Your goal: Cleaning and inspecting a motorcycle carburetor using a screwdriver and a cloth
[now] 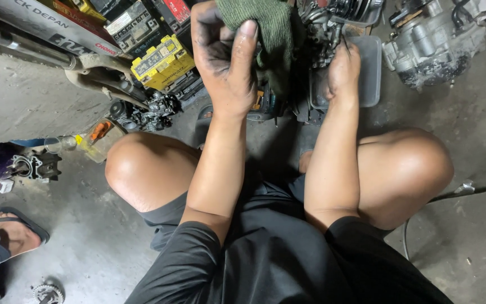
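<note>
The left hand [223, 62] holds a green rag [265, 34] up above the knees, fingers clamped on it. The right hand [343, 70] rests on a dark engine part [324, 28] over a clear tray [369, 67] on the floor; whether its fingers grip I cannot tell.

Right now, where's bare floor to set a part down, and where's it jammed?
Free: concrete floor left of the left knee, between the pipe and the sandalled foot; also floor at far right, beyond the right knee, crossed only by a cable. Crowded: top centre, around both hands, rag, plastic tray, batteries and engine parts.
</note>
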